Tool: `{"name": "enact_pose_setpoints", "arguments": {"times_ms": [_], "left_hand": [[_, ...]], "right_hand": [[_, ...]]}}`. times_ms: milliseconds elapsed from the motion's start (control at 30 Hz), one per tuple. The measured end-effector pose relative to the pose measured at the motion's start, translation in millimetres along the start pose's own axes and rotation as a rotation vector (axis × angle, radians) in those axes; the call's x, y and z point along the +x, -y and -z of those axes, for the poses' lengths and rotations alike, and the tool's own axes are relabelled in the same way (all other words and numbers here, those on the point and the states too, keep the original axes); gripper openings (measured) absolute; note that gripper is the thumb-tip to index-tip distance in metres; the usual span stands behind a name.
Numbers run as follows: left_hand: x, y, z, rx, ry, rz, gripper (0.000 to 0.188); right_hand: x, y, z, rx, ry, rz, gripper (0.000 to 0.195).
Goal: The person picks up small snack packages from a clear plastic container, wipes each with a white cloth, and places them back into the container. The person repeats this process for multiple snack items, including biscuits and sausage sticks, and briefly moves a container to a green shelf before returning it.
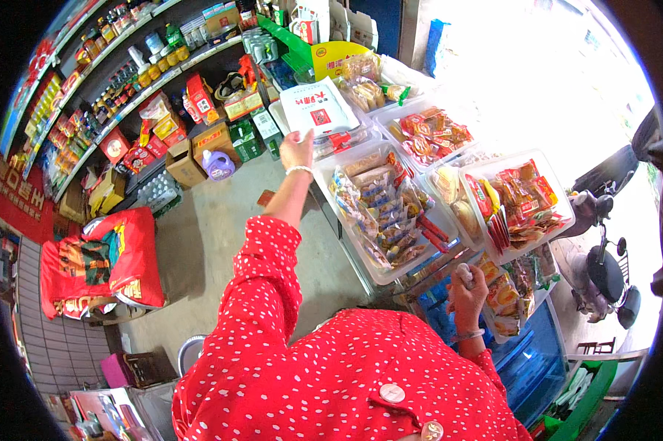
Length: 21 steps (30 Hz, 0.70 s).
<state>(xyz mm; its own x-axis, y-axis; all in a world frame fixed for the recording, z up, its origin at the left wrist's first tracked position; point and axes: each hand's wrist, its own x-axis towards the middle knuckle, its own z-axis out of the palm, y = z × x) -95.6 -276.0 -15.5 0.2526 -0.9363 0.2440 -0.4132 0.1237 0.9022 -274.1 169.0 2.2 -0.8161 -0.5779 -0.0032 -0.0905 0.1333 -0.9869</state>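
My left hand (297, 151) reaches to the near edge of a white plastic packet (317, 105) with red and black print; whether its fingers grip or only touch it cannot be told. The packet lies over a clear plastic bin (367, 135) of wrapped snacks. At the right, my right hand (468, 292) is closed around a small pale, rounded object (465, 274). Between the hands stands a large clear bin (384, 278) of packaged snacks. Another bin (568, 220) with red packets sits beyond my right hand, tilted over a bin of round buns (465, 216).
Shelves (127, 116) of bottles and jars curve along the left. Cartons, a purple detergent bottle (219, 165) and a red-covered chair (138, 264) stand on the floor. A blue chest (535, 358) is close at my right. A parked scooter (607, 270) stands beyond.
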Motion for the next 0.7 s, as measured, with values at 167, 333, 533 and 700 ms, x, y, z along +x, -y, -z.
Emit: {"name": "enact_pose_setpoints", "arguments": {"times_ms": [167, 333, 533, 700], "left_hand": [[78.1, 37.9, 1.8, 0.246, 0.240, 0.264, 0.062], [82.0, 26.3, -20.6, 0.344, 0.327, 0.194, 0.059], [92.1, 26.3, -17.0, 0.491, 0.347, 0.149, 0.055], [96.0, 36.0, -26.5, 0.479, 0.329, 0.099, 0.053]], "right_hand": [[-6.7, -3.7, 2.4, -0.014, 0.005, 0.039, 0.020], [-19.1, 4.7, 4.5, -0.036, -0.079, 0.012, 0.018], [-30.3, -5.1, 6.0, -0.020, -0.143, -0.023, 0.016], [-36.7, -1.9, 3.3, -0.019, -0.163, -0.004, 0.014]]}}
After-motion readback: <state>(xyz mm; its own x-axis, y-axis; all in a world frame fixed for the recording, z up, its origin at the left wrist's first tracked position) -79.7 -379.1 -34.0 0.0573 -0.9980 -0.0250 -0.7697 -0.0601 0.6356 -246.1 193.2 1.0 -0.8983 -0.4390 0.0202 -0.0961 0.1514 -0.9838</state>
